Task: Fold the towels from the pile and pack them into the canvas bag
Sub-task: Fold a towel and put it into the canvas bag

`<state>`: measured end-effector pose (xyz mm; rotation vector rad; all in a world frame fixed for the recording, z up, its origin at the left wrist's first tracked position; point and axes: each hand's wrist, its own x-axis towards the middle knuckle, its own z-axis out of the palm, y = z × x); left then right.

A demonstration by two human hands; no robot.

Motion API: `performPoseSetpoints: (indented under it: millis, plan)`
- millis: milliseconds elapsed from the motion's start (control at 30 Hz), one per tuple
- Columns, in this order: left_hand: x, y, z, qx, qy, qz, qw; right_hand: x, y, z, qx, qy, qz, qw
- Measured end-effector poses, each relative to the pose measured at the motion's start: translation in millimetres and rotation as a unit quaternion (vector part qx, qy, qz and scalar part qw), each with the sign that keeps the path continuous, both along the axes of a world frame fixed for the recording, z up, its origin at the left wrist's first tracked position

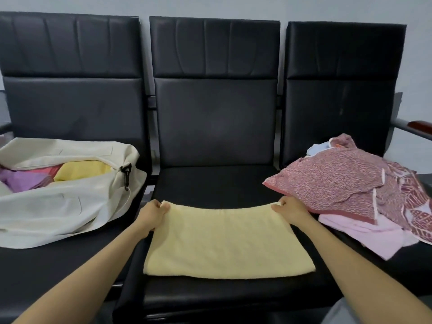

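On the middle seat [215,183] of a row of three black chairs, a pale yellow towel [228,242] lies folded flat, held at both far corners.

Left hand [152,213] has its grip pinched shut on the towel's far left corner; right hand [291,210] pinches the far right corner the same way, so the far edge sags slightly between them. To the left, the cream canvas bag [58,206] lies open on the neighbouring seat, with a yellow towel [81,170], a purple one [22,180] and a strip of pink inside. To the right, the pile [350,183] of unfolded cloth rests on the third seat: red patterned fabric on top, light pink towel [367,232] beneath, touching the right hand.
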<state>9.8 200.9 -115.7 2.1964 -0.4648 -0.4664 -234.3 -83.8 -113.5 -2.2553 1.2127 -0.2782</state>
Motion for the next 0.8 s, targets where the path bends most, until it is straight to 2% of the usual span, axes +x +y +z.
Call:
performPoseSetpoints:
  millis: [133, 267, 367, 400, 467, 533, 600, 667, 733, 800]
  plan:
    - [4, 2, -4, 0.049, -0.073, 0.001, 0.996, 2, -2, -13, -0.039, 0.019, 0.001, 0.999]
    - [6, 9, 5, 0.132, -0.003, -0.052, 0.99, 4, 7, -17, -0.141, 0.069, 0.027, 0.987]
    - [12, 14, 2, 0.177, 0.042, -0.071, 0.981, 5, 18, -16, -0.249, 0.118, 0.079, 0.958]
    - [11, 14, 1, 0.188, 0.04, -0.074, 0.979, 6, 23, -16, -0.263, 0.103, 0.103, 0.954]
    - [7, 11, -2, 0.19, 0.028, -0.078, 0.978, 6, 37, -15, -0.227, 0.014, 0.168, 0.959]
    - [0, 5, -2, 0.161, 0.026, -0.085, 0.983, 6, 58, -11, -0.148, -0.049, 0.236, 0.959]
    - [-5, 3, 1, 0.135, -0.016, -0.076, 0.988, 4, 79, -8, -0.078, -0.005, 0.292, 0.953]
    - [-5, 5, 1, 0.108, -0.045, -0.042, 0.992, 3, 93, -12, -0.046, 0.102, 0.319, 0.941]
    - [-2, 10, -1, 0.053, -0.023, -0.014, 0.998, 3, 97, -21, -0.067, 0.175, 0.329, 0.925]
    - [3, 19, 1, -0.003, 0.047, -0.043, 0.998, 6, 98, -26, -0.085, 0.191, 0.324, 0.923]
